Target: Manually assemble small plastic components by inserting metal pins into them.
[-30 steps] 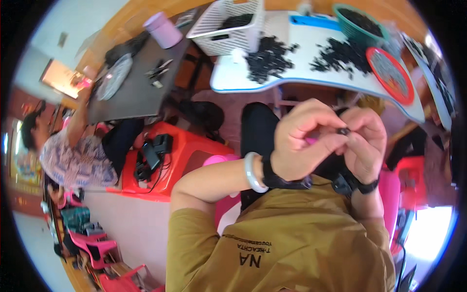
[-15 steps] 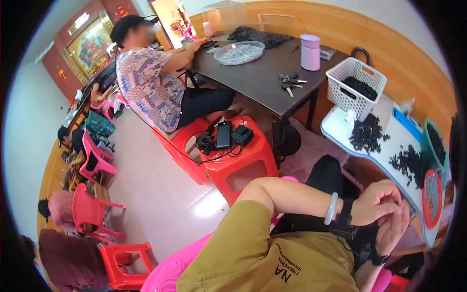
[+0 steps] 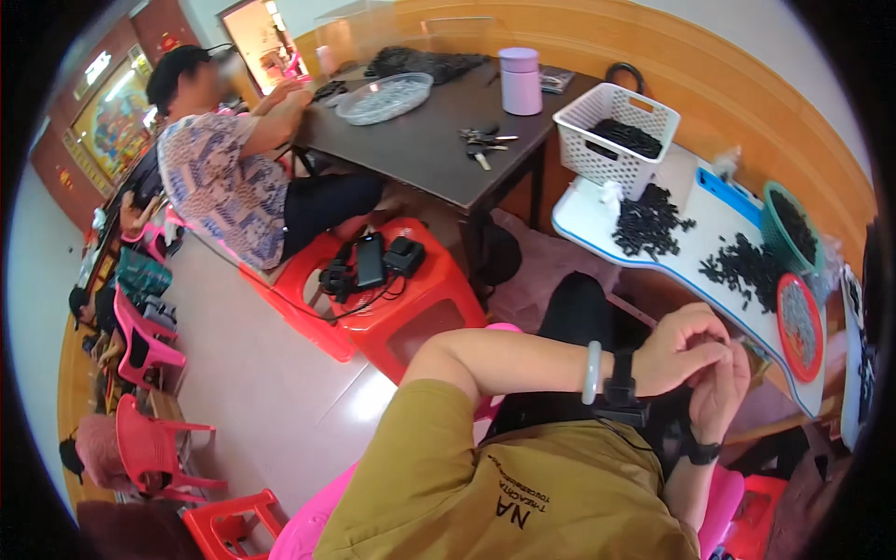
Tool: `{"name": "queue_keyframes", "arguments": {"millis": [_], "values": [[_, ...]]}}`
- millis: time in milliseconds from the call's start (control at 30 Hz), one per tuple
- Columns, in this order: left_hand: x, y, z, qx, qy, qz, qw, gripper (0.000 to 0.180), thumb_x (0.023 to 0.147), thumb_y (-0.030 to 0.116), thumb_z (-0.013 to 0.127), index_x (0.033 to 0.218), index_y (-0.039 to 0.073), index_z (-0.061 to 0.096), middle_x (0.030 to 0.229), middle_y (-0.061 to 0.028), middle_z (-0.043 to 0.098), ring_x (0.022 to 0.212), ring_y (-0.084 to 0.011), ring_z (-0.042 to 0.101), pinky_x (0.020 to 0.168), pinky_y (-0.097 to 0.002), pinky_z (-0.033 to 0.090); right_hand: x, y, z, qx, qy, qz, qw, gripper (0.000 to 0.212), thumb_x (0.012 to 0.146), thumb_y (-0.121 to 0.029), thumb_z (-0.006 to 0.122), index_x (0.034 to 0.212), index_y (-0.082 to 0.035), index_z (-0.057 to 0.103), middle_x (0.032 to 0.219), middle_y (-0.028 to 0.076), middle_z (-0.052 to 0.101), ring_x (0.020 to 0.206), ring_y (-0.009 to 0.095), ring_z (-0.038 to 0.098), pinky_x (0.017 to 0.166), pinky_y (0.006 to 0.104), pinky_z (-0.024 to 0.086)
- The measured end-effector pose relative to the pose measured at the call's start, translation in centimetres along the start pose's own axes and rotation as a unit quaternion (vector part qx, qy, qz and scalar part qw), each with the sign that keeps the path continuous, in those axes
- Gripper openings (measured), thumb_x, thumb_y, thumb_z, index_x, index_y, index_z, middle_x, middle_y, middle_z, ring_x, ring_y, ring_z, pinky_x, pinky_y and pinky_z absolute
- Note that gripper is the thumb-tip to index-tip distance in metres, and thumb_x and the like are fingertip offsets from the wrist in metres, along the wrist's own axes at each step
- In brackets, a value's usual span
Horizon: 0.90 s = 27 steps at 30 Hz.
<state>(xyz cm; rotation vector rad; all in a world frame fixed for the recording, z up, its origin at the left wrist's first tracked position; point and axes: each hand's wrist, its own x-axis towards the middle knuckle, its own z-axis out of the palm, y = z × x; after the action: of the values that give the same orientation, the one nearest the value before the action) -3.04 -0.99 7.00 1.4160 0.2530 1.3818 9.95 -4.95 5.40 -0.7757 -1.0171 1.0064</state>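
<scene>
My left hand (image 3: 679, 349), with a pale bangle and a black strap at the wrist, is closed in a pinch. Its fingertips meet those of my right hand (image 3: 721, 396), which is also closed and wears a black wristband. Whatever lies between the fingers is too small and covered to make out. Just beyond the hands, a white table (image 3: 597, 220) with a blue edge bears two heaps of small black pieces, the nearer heap (image 3: 744, 271) and the farther heap (image 3: 649, 222). Closest to my hands is a red round tray (image 3: 800, 327) of small greyish pieces.
A white basket (image 3: 583, 159) and a green basket (image 3: 779, 219) hold more black pieces. On the dark table (image 3: 420, 154) stand a lilac flask (image 3: 520, 82), keys (image 3: 485, 142) and a clear round tray (image 3: 385, 101). A person (image 3: 224, 159) sits there. A red stool (image 3: 420, 308) carries black devices.
My view has turned, so the room's things sit farther left in the picture. Both hands stay together at the fingertips, with the fingers slightly shifted.
</scene>
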Motion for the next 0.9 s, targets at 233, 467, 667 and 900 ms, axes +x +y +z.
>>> {"name": "queue_keyframes", "arguments": {"millis": [233,467,667,900], "values": [[-0.3,-0.6,0.0,-0.133,-0.028,-0.132,0.982,0.007,0.088,0.005,0.058,0.095,0.003,0.058,0.079,0.0025,0.054,0.065,-0.002,0.049,0.055,-0.0181,0.041,2.2,2.7,-2.5,0.009,0.009,-0.011,1.0,0.016,0.096,-0.014,0.048,0.085,-0.004,0.054,0.074,-0.001,0.053,0.063,0.005,0.047,0.055,0.0189,0.038],[-0.2,-1.8,-0.1,-0.055,-0.016,-0.052,0.997,0.009,0.085,0.0,0.057,0.094,0.001,0.06,0.081,0.0017,0.055,0.07,-0.0031,0.051,0.062,-0.0181,0.042,2.9,7.1,-4.8,-0.147,-0.003,-0.032,0.989,0.009,0.089,-0.007,0.053,0.09,0.0,0.058,0.084,0.0,0.058,0.076,0.008,0.054,0.068,0.0216,0.044],[-0.1,-3.3,-0.7,0.004,0.011,-0.082,0.997,0.01,0.081,0.005,0.06,0.09,0.001,0.06,0.079,-0.001,0.056,0.07,-0.0057,0.05,0.062,-0.0214,0.042,3.1,8.1,-5.1,-0.214,-0.023,-0.02,0.976,0.012,0.087,-0.005,0.055,0.096,0.002,0.06,0.092,0.002,0.06,0.083,0.009,0.056,0.074,0.0228,0.045],[-0.1,-3.7,-1.0,0.007,-0.004,-0.096,0.995,0.008,0.085,0.005,0.059,0.092,0.001,0.059,0.081,0.0009,0.057,0.073,-0.003,0.052,0.066,-0.0192,0.044,2.9,9.2,-4.6,-0.164,-0.009,0.01,0.986,0.009,0.086,-0.003,0.055,0.09,0.003,0.06,0.085,0.002,0.062,0.08,0.009,0.056,0.069,0.0233,0.046]]}}
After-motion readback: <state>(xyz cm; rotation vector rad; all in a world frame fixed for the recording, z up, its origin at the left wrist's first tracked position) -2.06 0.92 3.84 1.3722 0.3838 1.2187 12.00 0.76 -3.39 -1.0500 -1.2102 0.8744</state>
